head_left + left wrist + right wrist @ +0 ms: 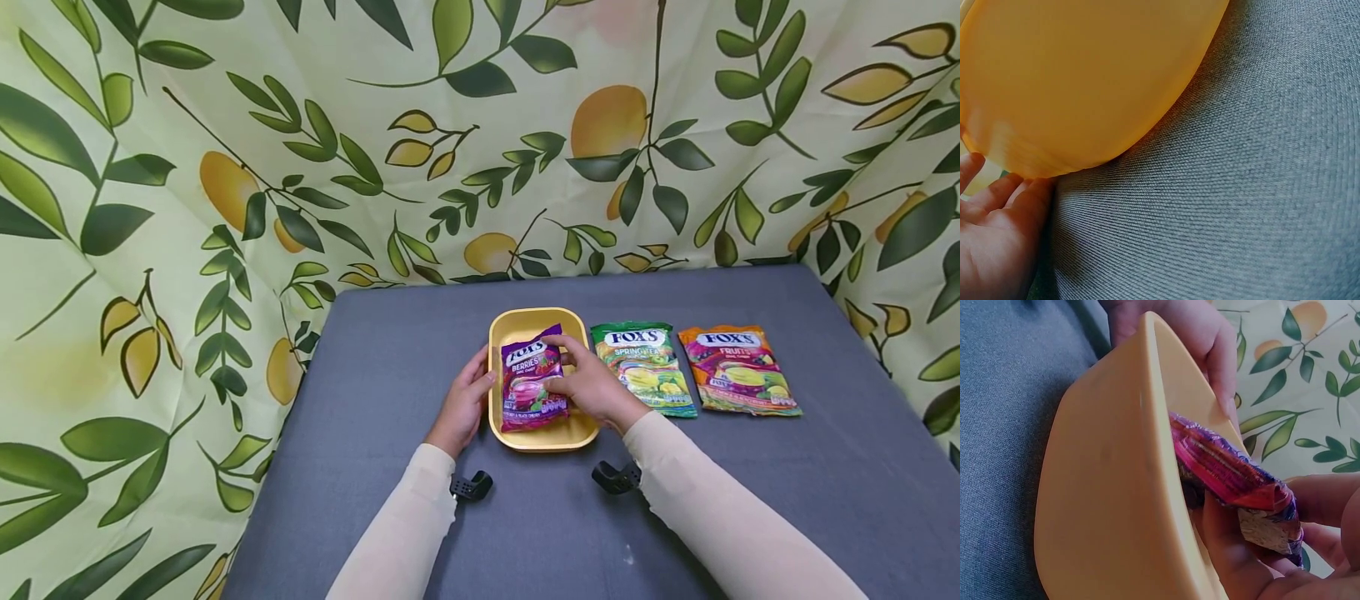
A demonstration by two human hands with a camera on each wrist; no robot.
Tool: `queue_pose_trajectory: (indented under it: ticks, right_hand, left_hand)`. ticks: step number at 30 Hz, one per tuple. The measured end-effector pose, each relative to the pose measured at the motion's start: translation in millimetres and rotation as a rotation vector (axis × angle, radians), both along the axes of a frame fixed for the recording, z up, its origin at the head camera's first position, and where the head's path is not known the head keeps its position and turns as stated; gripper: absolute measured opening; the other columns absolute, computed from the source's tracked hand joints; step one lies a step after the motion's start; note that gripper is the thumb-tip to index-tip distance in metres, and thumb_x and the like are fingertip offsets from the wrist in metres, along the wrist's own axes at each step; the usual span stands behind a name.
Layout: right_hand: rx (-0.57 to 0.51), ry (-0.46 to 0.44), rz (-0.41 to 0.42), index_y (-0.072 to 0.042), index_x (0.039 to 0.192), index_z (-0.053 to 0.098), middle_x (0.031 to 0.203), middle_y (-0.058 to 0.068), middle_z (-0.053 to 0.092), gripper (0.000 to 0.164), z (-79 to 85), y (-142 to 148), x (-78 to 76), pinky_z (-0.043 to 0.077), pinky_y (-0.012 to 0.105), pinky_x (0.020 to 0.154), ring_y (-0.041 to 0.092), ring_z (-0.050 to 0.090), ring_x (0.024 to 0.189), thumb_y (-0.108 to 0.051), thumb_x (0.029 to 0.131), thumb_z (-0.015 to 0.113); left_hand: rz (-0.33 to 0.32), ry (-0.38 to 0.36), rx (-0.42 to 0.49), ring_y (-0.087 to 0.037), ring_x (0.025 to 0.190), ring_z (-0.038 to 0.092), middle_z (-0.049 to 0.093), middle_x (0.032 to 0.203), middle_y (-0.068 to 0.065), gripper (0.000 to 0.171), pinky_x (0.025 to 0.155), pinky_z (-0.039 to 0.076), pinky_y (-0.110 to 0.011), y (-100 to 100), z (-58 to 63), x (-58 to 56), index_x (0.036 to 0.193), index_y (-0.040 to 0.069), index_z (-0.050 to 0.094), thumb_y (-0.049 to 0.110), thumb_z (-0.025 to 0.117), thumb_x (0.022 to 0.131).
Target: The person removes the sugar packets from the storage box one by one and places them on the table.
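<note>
A yellow plastic tub (543,445) stands on the table, a purple bag of Fox's Berries candy (525,398) lying tilted within its rim. My right hand (600,390) pinches the bag along its right edge, thumb on the printed front. In the right wrist view the candy bag (1229,465) leans out over the rim between thumb and fingers. My left hand (463,406) holds the tub's left side, thumb at the rim and fingers along the outer wall. The left wrist view has the fingers (1025,197) against the tub (1085,75).
Right of the tub lie a green Fox's Spring Tea bag (645,367) and, farther right, an orange Fox's Fruits bag (738,371). Dark grey cloth covers the table (360,375). A leaf-patterned curtain (420,192) hangs behind and at both sides.
</note>
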State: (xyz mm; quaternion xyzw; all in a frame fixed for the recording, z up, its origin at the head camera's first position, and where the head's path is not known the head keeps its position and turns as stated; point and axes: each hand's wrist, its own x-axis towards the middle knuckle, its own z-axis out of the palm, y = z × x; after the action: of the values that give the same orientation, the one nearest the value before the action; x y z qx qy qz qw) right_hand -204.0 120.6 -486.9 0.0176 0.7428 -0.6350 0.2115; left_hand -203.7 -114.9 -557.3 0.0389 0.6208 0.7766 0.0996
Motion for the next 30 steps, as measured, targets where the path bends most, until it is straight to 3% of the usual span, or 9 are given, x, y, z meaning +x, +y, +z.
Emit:
queue_pose_trajectory:
  ticks: [15, 30]
  right_hand:
    - [-0.089, -0.014, -0.007, -0.021, 0.165, 0.046, 0.143, 0.026, 0.051, 0.075, -0.1, 6.6, -0.2, 0.064, 0.047, 0.089, 0.046, 0.061, 0.123, 0.007, 0.1, 0.071]
    - [-0.138, -0.027, -0.051, -0.024, 0.167, 0.043, 0.146, 0.023, 0.051, 0.074, -1.2, 9.3, 0.0, 0.062, 0.039, 0.083, 0.041, 0.061, 0.12, 0.007, 0.104, 0.067]
  left_hand:
    - [0.003, -0.005, -0.004, -0.034, 0.157, 0.036, 0.034, 0.173, -0.019, 0.058, 0.124, 0.033, -0.049, 0.6, 1.1, 0.1, 0.17, 0.002, 0.033, 0.007, 0.048, 0.114]
    - [0.014, -0.023, -0.037, -0.031, 0.157, 0.036, 0.034, 0.174, -0.015, 0.057, 0.123, 0.034, -0.048, 0.0, 1.0, 1.0, 0.171, 0.006, 0.034, 0.009, 0.047, 0.115]
